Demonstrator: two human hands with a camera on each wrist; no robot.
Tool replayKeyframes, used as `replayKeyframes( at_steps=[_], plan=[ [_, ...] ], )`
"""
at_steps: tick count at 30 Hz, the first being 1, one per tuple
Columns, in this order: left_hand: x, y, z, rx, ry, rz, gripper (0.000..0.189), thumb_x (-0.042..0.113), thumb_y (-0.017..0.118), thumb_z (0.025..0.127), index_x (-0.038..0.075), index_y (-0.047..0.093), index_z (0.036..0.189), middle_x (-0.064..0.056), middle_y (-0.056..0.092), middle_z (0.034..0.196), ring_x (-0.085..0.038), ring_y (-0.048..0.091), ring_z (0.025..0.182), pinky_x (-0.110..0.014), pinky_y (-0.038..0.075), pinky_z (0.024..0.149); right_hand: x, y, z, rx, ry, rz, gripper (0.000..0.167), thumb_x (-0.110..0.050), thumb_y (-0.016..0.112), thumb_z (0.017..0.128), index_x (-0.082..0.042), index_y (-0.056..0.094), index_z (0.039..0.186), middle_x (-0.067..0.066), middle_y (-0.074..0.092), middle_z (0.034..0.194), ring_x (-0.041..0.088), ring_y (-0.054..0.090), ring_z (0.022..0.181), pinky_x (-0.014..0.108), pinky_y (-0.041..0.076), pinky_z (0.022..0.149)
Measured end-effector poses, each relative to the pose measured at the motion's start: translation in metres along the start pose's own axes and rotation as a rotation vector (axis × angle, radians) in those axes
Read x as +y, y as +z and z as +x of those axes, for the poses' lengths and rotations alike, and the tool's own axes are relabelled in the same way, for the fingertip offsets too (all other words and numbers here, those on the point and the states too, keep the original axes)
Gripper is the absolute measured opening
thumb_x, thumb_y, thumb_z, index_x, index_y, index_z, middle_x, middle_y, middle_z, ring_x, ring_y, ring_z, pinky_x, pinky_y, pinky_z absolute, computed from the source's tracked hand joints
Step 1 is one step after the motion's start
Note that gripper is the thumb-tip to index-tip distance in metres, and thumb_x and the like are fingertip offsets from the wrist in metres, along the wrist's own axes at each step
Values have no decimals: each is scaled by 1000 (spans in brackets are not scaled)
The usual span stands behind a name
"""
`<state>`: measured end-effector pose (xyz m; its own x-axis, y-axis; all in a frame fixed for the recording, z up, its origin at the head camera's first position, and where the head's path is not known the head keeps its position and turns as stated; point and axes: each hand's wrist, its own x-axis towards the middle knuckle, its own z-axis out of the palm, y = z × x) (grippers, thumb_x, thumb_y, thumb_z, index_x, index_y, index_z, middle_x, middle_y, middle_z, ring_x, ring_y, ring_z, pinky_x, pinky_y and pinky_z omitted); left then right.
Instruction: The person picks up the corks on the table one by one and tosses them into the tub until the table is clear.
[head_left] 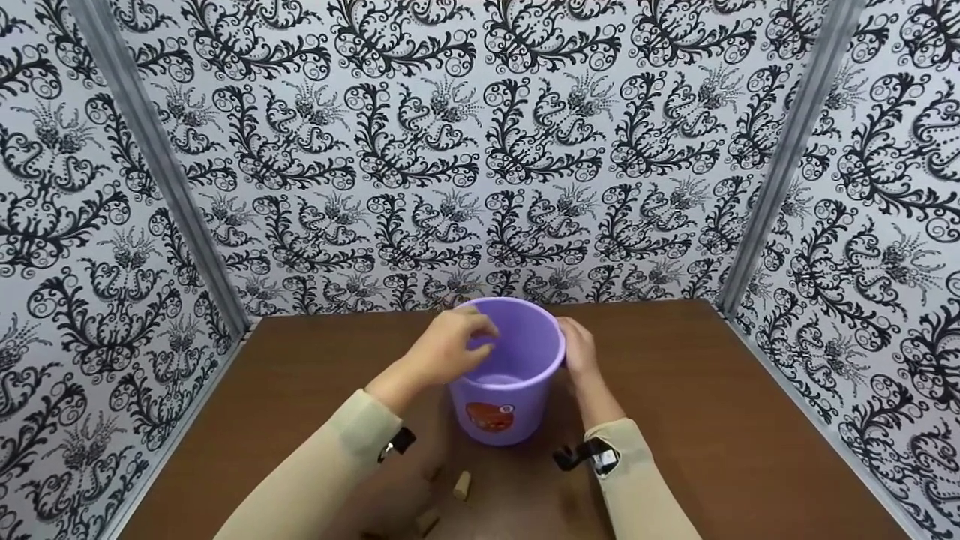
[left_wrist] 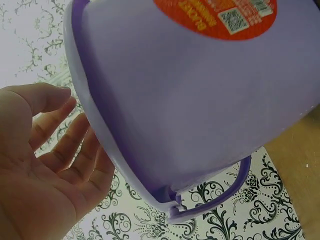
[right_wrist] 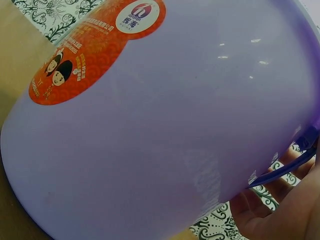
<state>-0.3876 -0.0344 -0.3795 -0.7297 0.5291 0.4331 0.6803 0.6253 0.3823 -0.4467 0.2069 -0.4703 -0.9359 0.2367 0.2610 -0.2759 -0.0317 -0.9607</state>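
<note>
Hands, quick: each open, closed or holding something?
Left hand: open at the mouth of the bucket, nothing visibly held.
Right hand: against the bucket's side; whether gripping cannot be told.

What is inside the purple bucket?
In the head view, the purple bucket shows only bare inner wall and a strip of floor; the left hand and near rim hide the rest.

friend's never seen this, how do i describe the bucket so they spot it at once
On the brown table, look between the person's left hand and right hand. The bucket stands there, a red-orange label on its side. It alone is purple, unlike the small tan pieces.
</note>
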Motion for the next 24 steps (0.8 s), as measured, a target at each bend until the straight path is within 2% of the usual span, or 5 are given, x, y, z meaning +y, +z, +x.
replayKeyframes(
  at_steps=[6, 17, 24],
  plan=[
    [9, -1, -13, 42, 51, 13, 16, 11, 77, 92, 9, 78, 107, -6, 74, 106, -22, 70, 102, -37, 61, 96, 0, 1, 0, 17, 26, 7, 31, -7, 53, 103, 15, 71, 115, 2, 78, 95, 3, 63, 86, 20, 50, 86],
    [17, -3, -37, 124, 153, -63, 14, 6, 77, 89, 7, 78, 103, -6, 72, 101, -18, 70, 96, -29, 62, 90, 3, 1, 1, 8, 57, 26, 33, -10, 52, 105, 13, 72, 116, -7, 76, 91, 3, 63, 85, 19, 50, 84],
    [19, -2, -50, 150, 218, -43, 13, 7, 80, 89, 9, 77, 102, -5, 72, 101, -17, 71, 94, -25, 62, 87, 2, 1, 0, 20, 51, 19, 31, -11, 52, 105, 11, 73, 112, -6, 74, 90, 3, 61, 86, 20, 48, 87]
  ],
)
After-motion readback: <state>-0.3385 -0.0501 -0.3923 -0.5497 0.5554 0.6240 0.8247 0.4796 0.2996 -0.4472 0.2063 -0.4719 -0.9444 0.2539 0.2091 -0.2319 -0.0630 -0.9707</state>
